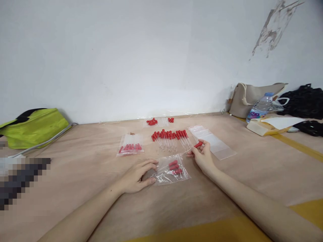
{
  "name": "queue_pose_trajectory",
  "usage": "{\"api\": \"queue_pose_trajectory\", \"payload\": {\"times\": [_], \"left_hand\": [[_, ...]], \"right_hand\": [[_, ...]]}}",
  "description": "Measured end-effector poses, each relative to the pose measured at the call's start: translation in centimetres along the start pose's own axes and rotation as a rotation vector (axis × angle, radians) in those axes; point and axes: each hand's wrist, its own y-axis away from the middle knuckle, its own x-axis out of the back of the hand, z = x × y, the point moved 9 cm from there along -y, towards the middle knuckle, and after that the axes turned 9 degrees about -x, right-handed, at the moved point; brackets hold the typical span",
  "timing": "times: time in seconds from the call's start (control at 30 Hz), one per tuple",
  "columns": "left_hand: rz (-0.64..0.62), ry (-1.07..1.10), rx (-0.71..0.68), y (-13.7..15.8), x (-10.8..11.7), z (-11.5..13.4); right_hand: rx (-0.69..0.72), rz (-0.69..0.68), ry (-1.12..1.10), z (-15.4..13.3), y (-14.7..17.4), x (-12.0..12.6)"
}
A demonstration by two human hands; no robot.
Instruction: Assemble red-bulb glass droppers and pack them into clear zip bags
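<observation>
My right hand pinches a dropper with a red rubber bulb and a thin clear stem. The stem points left toward the upper right edge of a clear zip bag; whether its tip is inside I cannot tell. My left hand holds the left end of this bag, fingers curved and thumb at its lower edge. Several red-bulbed droppers lie inside, bulbs to the right. Just behind the bag, more droppers lie in a row, bulbs pointing away from me.
A filled zip bag lies left of the row, flat bags to the right. Loose red bulbs are near the wall. A yellow-green bag stands left; a handbag and water bottle stand right.
</observation>
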Motion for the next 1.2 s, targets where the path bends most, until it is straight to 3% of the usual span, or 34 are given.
{"api": "queue_pose_trajectory", "payload": {"times": [0.17, 0.3, 0.47, 0.57, 0.7, 0.8, 0.97, 1.13, 1.2], "left_hand": [[0.009, 0.008, 0.006, 0.0, 0.0, 0.0], [0.022, 0.015, 0.011, 0.1, 0.0, -0.2], [0.003, 0.009, 0.01, 0.2, -0.2, -0.2], [0.003, 0.006, 0.018, 0.2, -0.2, -0.3], [-0.006, -0.011, 0.036, 0.3, -0.2, -0.5], [-0.016, -0.017, 0.034, 0.3, -0.3, -0.4], [-0.013, -0.014, 0.031, 0.2, -0.3, -0.3], [-0.015, -0.015, 0.043, 0.2, -0.3, -0.4], [-0.016, -0.009, 0.031, 0.1, -0.3, -0.4]], "right_hand": [[-0.039, -0.094, -0.038, 0.3, 0.8, -1.7], [-0.057, -0.102, 0.006, 0.3, 1.2, -1.5], [-0.157, -0.153, -0.099, 0.9, 1.5, -1.6], [-0.204, -0.187, -0.024, 1.4, 1.7, -1.7], [-0.091, -0.276, 0.247, 1.0, 2.0, -2.2], [-0.009, -0.374, 0.311, 0.8, 2.3, -3.1], [0.001, -0.358, 0.369, 1.1, 2.0, -3.6], [-0.029, -0.586, 0.42, 1.2, 3.3, -5.4], [-0.021, -0.582, 0.476, 1.0, 3.2, -5.2]]}}
